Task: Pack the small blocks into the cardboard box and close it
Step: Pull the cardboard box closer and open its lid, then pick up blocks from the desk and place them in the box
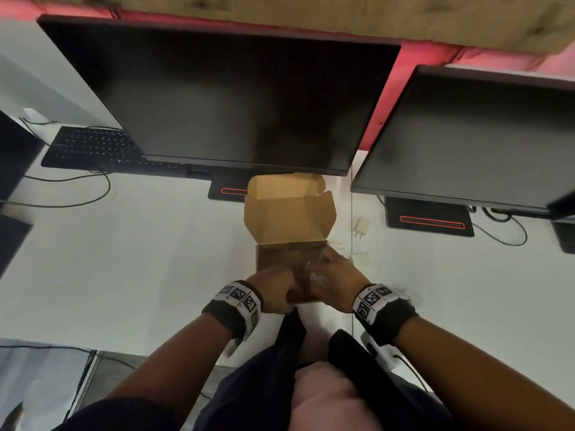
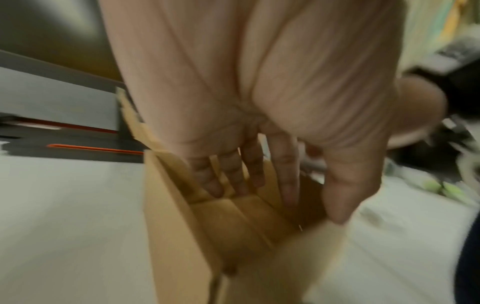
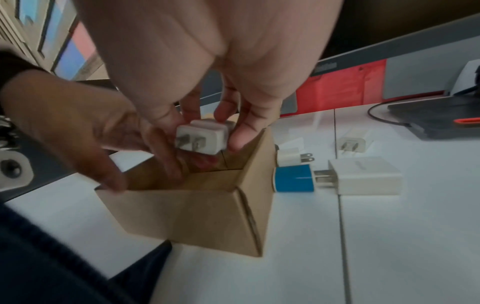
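Observation:
The brown cardboard box [image 1: 287,259] stands on the white desk with its lid [image 1: 289,209] raised at the far side. My right hand [image 3: 202,136] pinches two white plug blocks [image 3: 200,139] just above the box's opening [image 3: 207,181]. My left hand [image 3: 150,164] reaches into the box [image 2: 233,222] with straight fingers [image 2: 288,185], while its thumb [image 2: 337,205] rests on the near rim. Right of the box lie a blue block [image 3: 293,178], a large white block [image 3: 366,175], a small white block [image 3: 288,157] and one further back [image 3: 351,144]. The head view is blurred around both hands [image 1: 273,287].
Two dark monitors [image 1: 236,98] [image 1: 473,135] hang over the back of the desk, their stands [image 1: 429,220] just behind the box. A black keyboard [image 1: 93,147] and cables [image 1: 77,188] lie at the far left. The desk edge runs close to my body.

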